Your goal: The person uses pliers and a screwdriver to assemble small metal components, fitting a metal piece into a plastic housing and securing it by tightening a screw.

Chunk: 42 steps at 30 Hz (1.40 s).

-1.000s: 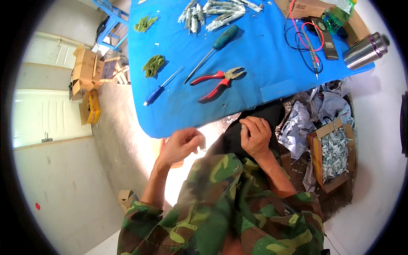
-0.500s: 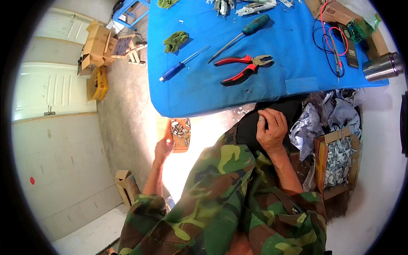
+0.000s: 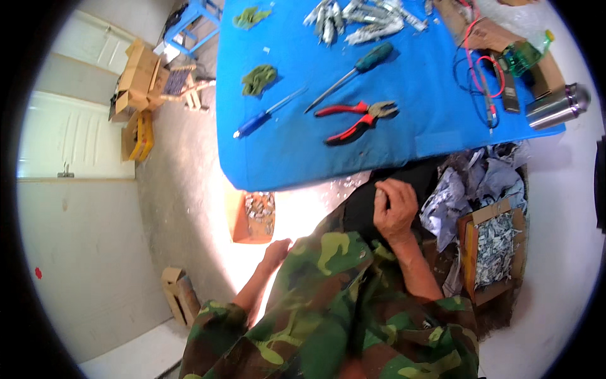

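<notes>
Orange-brown open cardboard box [image 3: 238, 222]: your left hand [image 3: 276, 252] is nearer, just off its near right corner, grip unclear; right hand [image 3: 397, 207], loosely curled, thumb apart, well rightward.

There are two screwdrivers [image 3: 361, 66], one pliers [image 3: 370, 116], and apparently two green cloths [image 3: 259, 80].

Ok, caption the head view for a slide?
Right hand near a blue table bearing pliers and two screwdrivers, left hand near an open box of small pieces.
</notes>
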Tool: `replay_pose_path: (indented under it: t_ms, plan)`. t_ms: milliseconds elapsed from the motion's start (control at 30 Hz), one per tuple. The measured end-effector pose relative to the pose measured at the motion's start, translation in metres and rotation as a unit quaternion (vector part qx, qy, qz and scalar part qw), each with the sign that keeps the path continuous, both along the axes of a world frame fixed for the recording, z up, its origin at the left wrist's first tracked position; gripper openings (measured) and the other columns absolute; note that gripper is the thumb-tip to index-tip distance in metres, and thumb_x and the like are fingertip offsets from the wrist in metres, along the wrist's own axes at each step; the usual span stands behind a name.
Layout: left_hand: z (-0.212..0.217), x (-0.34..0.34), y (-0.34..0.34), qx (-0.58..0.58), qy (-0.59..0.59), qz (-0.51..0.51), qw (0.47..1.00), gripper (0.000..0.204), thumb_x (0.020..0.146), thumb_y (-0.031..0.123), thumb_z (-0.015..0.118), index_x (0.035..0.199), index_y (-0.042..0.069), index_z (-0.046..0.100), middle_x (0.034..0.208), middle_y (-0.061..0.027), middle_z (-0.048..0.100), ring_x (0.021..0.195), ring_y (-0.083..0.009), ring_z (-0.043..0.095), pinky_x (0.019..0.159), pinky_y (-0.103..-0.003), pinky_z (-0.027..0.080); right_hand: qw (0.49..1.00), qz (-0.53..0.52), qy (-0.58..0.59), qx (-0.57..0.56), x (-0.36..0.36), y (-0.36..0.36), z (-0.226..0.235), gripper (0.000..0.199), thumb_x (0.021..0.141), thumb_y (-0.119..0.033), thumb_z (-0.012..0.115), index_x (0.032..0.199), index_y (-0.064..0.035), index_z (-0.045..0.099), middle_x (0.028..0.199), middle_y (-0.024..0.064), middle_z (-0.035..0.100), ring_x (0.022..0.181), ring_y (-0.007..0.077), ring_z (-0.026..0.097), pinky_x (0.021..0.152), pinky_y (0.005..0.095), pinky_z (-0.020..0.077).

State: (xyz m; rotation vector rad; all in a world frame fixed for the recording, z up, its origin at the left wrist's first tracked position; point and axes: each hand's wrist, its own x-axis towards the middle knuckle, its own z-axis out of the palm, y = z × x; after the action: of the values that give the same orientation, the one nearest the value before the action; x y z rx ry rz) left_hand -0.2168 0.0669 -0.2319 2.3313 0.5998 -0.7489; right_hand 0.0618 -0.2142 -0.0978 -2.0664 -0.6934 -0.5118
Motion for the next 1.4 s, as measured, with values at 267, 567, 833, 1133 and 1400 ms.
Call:
replay_pose_path:
  t_ms: [267,567,833,1133,1400]
  plan:
    - [0.033,0.043,0.004,0.068,-0.091,-0.089,0.990,0.028,0.092,0.032,0.065,0.103,0.007,0.066,0.090,-0.0205,0.071,0.087,-0.0402,0.068,0.076,-0.050,0.053,0.999,-0.010,0.016,0.027,-0.008,-0.002,0.013,0.013,0.086,-0.002,0.065,0.098,-0.0033,0.068,0.094,0.0116,0.067,0.085,0.0331,0.063,0.077,0.0413,0.0505]
    - [0.140,0.123,-0.052,0.016,-0.265,-0.053,0.963,0.022,0.090,0.021,0.071,0.103,0.004,0.070,0.092,-0.0166,0.072,0.077,-0.0323,0.070,0.068,-0.041,0.056,0.998,-0.040,-0.005,0.044,-0.019,-0.009,0.013,0.012,0.085,-0.003,0.066,0.096,-0.0045,0.069,0.094,0.0105,0.067,0.084,0.0322,0.063,0.076,0.0401,0.0500]
    - [0.242,0.209,-0.078,0.106,-0.443,-0.079,0.887,0.030,0.083,0.019,0.080,0.107,0.004,0.069,0.100,-0.0130,0.071,0.086,-0.0275,0.069,0.073,-0.036,0.057,0.997,-0.051,-0.027,0.041,-0.035,-0.019,0.022,0.011,0.085,-0.003,0.066,0.095,-0.0044,0.068,0.093,0.0110,0.067,0.084,0.0318,0.064,0.076,0.0397,0.0499]
    - [0.240,0.323,-0.084,0.189,-0.469,-0.201,0.839,0.051,0.083,0.030,0.076,0.125,0.005,0.061,0.127,-0.0137,0.063,0.124,-0.0354,0.052,0.105,-0.047,0.038,0.996,-0.065,-0.020,0.050,-0.022,-0.019,0.009,0.014,0.082,-0.001,0.065,0.095,-0.0057,0.068,0.092,0.0098,0.067,0.083,0.0304,0.064,0.074,0.0400,0.0497]
    - [0.227,0.335,-0.073,0.171,-0.461,-0.183,0.851,0.036,0.079,0.020,0.075,0.109,0.004,0.063,0.103,-0.0165,0.064,0.099,-0.0360,0.058,0.087,-0.043,0.048,0.997,-0.054,-0.024,0.048,-0.012,-0.015,0.006,0.017,0.078,-0.001,0.066,0.093,-0.0075,0.069,0.091,0.0076,0.067,0.081,0.0279,0.064,0.072,0.0387,0.0491]
